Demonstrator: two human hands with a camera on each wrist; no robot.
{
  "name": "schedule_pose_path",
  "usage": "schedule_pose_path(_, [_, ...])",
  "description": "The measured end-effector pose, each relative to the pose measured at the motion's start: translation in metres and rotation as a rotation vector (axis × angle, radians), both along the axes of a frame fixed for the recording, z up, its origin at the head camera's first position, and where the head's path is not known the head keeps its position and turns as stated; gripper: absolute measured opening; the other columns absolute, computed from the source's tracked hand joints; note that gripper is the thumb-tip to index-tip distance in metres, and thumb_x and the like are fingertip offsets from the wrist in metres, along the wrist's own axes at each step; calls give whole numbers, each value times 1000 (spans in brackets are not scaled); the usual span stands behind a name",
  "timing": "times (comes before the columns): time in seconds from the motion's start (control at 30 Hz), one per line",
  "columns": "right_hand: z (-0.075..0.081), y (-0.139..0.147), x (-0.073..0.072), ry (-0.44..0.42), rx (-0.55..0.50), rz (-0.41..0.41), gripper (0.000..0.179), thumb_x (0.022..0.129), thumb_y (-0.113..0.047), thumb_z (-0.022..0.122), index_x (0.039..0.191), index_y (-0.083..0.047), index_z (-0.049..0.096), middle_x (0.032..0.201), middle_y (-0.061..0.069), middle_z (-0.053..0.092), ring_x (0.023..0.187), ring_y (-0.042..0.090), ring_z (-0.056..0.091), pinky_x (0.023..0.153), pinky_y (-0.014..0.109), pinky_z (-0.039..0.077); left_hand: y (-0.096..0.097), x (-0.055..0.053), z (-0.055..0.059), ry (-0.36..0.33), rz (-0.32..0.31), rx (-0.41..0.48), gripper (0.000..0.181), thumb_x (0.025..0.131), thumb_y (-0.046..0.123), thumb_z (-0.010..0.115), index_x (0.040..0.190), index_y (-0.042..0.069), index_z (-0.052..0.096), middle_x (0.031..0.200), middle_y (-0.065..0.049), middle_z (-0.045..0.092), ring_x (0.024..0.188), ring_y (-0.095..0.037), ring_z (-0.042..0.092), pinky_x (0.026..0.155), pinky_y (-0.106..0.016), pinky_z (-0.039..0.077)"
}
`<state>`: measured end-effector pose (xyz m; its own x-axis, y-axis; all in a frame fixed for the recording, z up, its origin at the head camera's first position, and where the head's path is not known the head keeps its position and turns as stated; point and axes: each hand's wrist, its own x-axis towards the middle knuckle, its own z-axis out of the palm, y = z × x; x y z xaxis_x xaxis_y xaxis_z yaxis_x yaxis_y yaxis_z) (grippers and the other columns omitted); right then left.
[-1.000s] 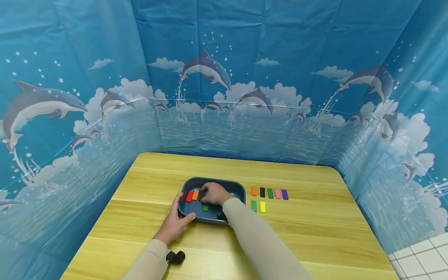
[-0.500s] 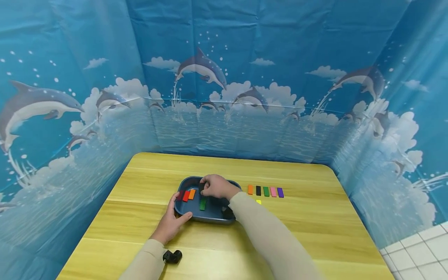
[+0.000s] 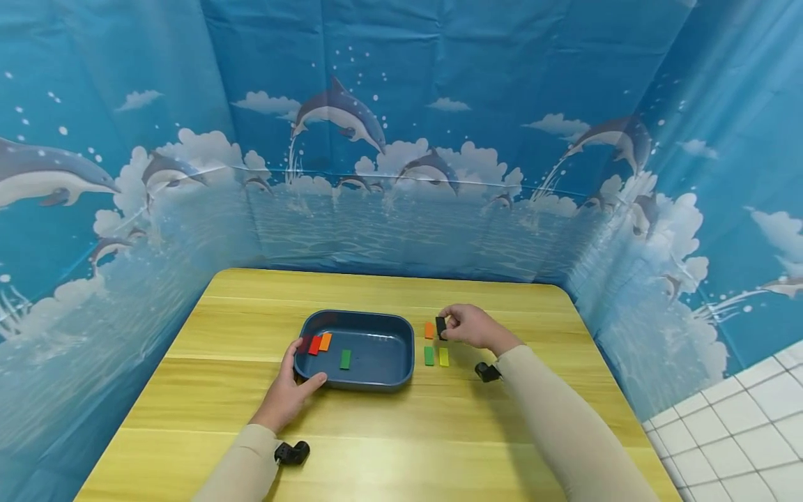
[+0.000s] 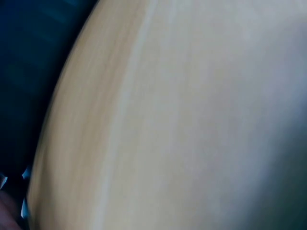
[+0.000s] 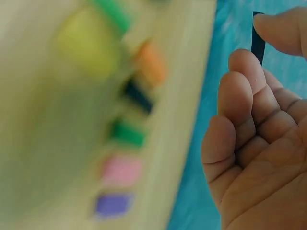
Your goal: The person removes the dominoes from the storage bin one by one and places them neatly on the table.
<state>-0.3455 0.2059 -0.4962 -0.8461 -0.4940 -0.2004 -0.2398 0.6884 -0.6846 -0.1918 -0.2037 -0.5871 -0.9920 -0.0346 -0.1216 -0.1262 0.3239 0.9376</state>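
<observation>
Out of the dark-blue rectangular tray (image 3: 379,359), the right hand (image 3: 475,328) has swung over the yellow wood-grain tabletop (image 3: 389,450), its grip pinching a thin black rectangular block (image 3: 441,328) near a flat orange block (image 3: 429,330), apparently leaving one fewer inside, while the spread left hand (image 3: 285,397) rests against the tray.

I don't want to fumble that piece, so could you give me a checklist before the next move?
1. Held black block pinched in the right hand: ok, at the fingertips.
2. Held black block clear of the blue tray: ok, beyond its right side.
3. Left hand on the blue tray: ok, touching its left end.
4. Back row fully visible in the head view: not ok; the pink block and purple block show only, blurred, in the right wrist view.
5. Free space under the held black block: cannot tell.
</observation>
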Motion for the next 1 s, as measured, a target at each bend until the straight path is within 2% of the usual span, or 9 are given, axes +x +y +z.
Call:
schedule_pose_path(0.17, [-29, 37, 11, -30, 34, -43, 41, 98, -15, 72, 134, 1, 63, 75, 0, 53, 63, 15, 42, 74, 35, 42, -3, 1, 4, -1, -5, 10, 96, 101, 41, 72, 169, 34, 5, 178, -17, 4, 163, -44, 9, 129, -65, 17])
schedule_pose_path(0.37, [-52, 49, 20, -61, 33, -41, 41, 95, -12, 74, 132, 1, 64, 75, 1, 59, 62, 14, 46, 67, 31, 43, 0, 2, 7, -2, -9, 34, 96, 101, 40, 72, 169, 34, 5, 178, -17, 3, 164, -43, 6, 130, -65, 15])
schedule_pose_path(0.53, [-59, 49, 24, -95, 5, -69, 44, 92, -8, 76, 133, 1, 63, 79, 3, 59, 64, 15, 48, 64, 29, 42, 3, 2, 3, -2, -7, 20, 96, 101, 41, 71, 169, 33, 4, 178, -17, 4, 164, -44, 7, 129, -66, 17])
schedule_pose_path(0.7, [-63, 47, 25, -74, 31, -90, 41, 90, -8, 78, 129, -2, 66, 82, 4, 59, 67, 16, 50, 65, 29, 43, 3, 1, -2, -2, 2, 13, 97, 100, 42, 73, 169, 33, 6, 178, -17, 6, 163, -44, 10, 129, -67, 18])
schedule_pose_path(1.0, [-66, 43, 25, -49, 42, -96, 40, 89, -5, 79, 127, -1, 67, 77, 3, 57, 64, 15, 48, 63, 29, 41, 2, 1, 2, -1, -8, 20, 96, 101, 42, 72, 169, 34, 5, 178, -17, 5, 164, -43, 8, 130, -65, 17])
